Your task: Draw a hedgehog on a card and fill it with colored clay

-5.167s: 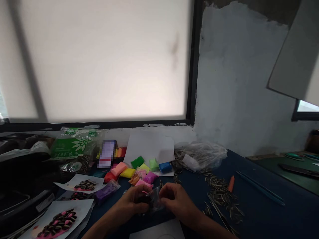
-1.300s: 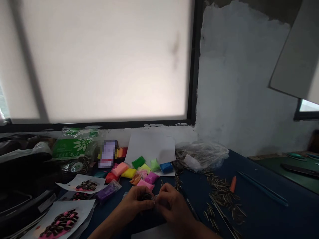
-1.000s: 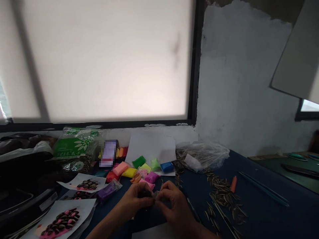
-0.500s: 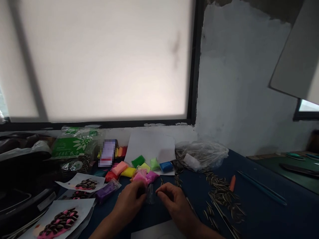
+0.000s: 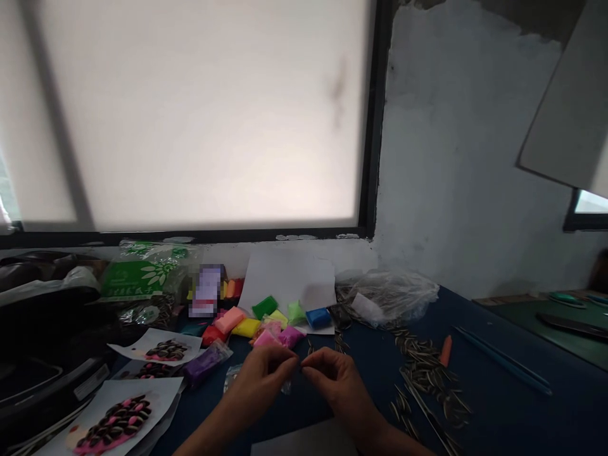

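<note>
My left hand (image 5: 261, 375) is closed in a pinch, thumb against fingertips, over the dark blue cloth. Facing it, my right hand (image 5: 336, 380) pinches too, their tips almost meeting. A tiny dark speck shows at the right fingertips; what either hand holds is too small to make out. Beside and under my left hand lies a clear plastic wrapper (image 5: 230, 377). Just beyond are soft clay packets: pink (image 5: 267, 338), magenta (image 5: 291, 336), yellow (image 5: 246, 327) and blue (image 5: 318, 317). Below the hands, a white sheet of paper (image 5: 304, 441) is partly in view.
At left lie paper cards (image 5: 164, 380) bearing pink clay and striped seeds, near a purple clay packet (image 5: 204, 364). Sunflower seeds (image 5: 425, 364), an orange stick (image 5: 445, 350) and blue tweezers (image 5: 506, 362) are at right. A plastic bag (image 5: 394, 294) sits against the wall.
My left hand has moved right, toward my right hand, and its fingertips have come close to the right ones. The clear wrapper at its left has come into view.
</note>
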Tool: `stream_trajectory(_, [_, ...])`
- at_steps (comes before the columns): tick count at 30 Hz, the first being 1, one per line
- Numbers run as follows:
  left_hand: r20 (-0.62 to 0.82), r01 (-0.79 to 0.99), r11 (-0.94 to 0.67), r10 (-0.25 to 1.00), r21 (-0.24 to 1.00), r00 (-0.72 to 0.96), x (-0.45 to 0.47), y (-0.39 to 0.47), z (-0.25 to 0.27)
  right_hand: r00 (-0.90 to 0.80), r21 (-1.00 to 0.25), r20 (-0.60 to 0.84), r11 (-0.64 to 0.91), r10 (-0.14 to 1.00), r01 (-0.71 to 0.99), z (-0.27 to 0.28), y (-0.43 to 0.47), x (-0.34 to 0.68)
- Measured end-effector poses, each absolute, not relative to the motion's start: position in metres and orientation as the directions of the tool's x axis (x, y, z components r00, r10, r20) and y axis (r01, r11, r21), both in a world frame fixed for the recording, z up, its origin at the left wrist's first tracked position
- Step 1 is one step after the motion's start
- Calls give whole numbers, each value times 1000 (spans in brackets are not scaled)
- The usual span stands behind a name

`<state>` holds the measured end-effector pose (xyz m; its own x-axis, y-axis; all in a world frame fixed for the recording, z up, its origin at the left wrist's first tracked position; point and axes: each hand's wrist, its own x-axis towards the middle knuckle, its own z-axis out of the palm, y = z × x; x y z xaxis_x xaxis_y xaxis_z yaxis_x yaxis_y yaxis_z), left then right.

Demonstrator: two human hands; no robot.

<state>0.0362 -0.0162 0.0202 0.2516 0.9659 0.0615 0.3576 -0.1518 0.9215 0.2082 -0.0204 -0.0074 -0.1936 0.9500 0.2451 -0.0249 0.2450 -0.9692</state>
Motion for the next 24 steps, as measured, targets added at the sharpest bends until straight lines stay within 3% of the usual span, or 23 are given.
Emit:
stream_trajectory(2, [-59, 311, -52, 939, 949, 340, 38, -15, 17, -201, -968, 251, 248, 947, -42, -7, -21, 207])
stream_trajectory(5, [-110, 258, 10, 920, 966, 376, 39, -12, 11, -207, -965, 263, 257, 942, -53, -7, -22, 206])
stream_trajectory(12, [-130, 140, 80, 911, 987, 393, 29, -5, 7, -242, -958, 286, 284, 927, -46, -4, -26, 206])
stream_trajectory(17, [-146, 80, 125, 918, 989, 370, 24, -3, 5, -275, -973, 231, 221, 933, -68, -1, -30, 204])
stream_trajectory(24, [-156, 14, 162, 917, 987, 368, 20, -2, -1, -259, -965, 221, 250, 940, 84, -2, -31, 208])
